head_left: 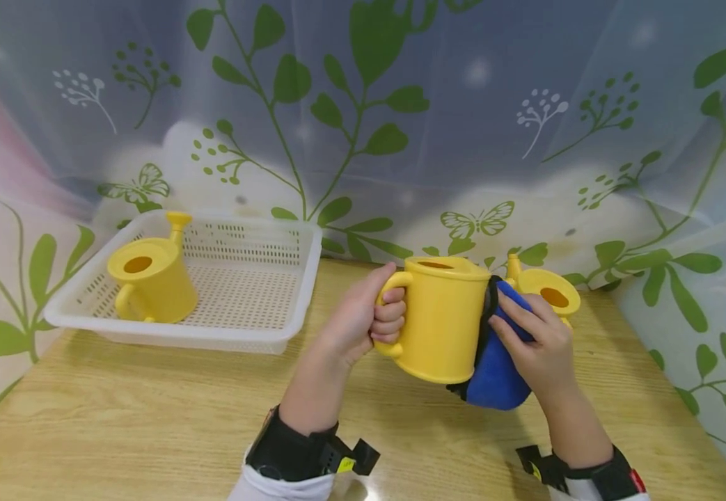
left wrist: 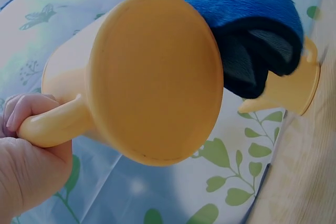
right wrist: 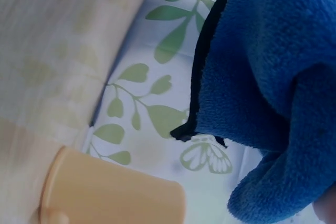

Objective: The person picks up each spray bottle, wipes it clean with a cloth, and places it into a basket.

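Yellow watering can (head_left: 443,323), blue cloth (head_left: 495,376); hands (head_left: 358,320) (head_left: 544,341) grip both, raised.

We see a pale yellow wood-grain tabletop (head_left: 150,410) meeting a creased, sheet-like blue, white and pink backdrop (head_left: 456,146), printed with green leafy stems (head_left: 290,78) and green-outlined butterflies (head_left: 478,221). We notice soft white glare (head_left: 372,493) on the wood.

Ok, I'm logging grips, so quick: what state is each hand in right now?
Left hand: closed, holding a yellow watering can by its handle.
Right hand: holding a blue cloth.
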Demonstrator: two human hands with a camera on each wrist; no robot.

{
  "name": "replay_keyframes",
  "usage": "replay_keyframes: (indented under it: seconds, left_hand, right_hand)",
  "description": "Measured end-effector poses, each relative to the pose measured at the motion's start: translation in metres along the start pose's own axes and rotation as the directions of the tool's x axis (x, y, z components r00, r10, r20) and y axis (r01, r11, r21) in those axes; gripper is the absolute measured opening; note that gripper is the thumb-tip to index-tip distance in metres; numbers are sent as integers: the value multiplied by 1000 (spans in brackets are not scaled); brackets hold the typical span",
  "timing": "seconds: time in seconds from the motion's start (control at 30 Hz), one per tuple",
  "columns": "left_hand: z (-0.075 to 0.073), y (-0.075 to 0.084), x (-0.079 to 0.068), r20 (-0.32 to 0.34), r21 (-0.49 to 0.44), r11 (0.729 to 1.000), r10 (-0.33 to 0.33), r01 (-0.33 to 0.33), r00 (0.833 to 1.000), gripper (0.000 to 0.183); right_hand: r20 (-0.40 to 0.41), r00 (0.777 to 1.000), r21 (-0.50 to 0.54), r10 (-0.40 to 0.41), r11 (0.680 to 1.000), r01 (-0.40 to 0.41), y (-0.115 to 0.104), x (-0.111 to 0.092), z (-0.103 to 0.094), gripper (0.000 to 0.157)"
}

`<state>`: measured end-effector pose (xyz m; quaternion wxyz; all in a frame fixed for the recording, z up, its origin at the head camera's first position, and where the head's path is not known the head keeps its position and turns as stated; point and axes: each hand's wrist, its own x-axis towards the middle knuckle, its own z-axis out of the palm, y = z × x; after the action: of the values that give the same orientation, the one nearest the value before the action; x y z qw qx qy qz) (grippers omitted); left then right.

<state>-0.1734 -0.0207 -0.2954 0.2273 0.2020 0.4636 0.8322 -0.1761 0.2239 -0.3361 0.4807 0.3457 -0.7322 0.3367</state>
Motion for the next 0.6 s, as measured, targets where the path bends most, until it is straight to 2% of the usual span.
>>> replay_keyframes:
  seconds: [0.13, 0.33, 0.47, 0.6]
  left_hand:
    - [2, 0, 0, 15, 13, 1000, -4, 4, 1000, 44]
    - [2, -1, -1, -27, -14, 1000, 3, -4, 1000, 44]
    - [-2, 1, -2, -35, -69, 996, 58, -61, 998, 45]
    - [-6, 6, -3, -38, -106, 987, 116, -119, 993, 46]
  right_hand:
    - [20, 999, -27, 41, 999, -40, -3, 3, -6, 48]
    - [55, 997, -33, 52, 998, -50, -4, 1, -6, 43]
    - [87, 996, 17, 28, 999, -30, -3, -1, -2, 39]
    - [110, 994, 54, -25, 998, 19, -2, -3, 3, 42]
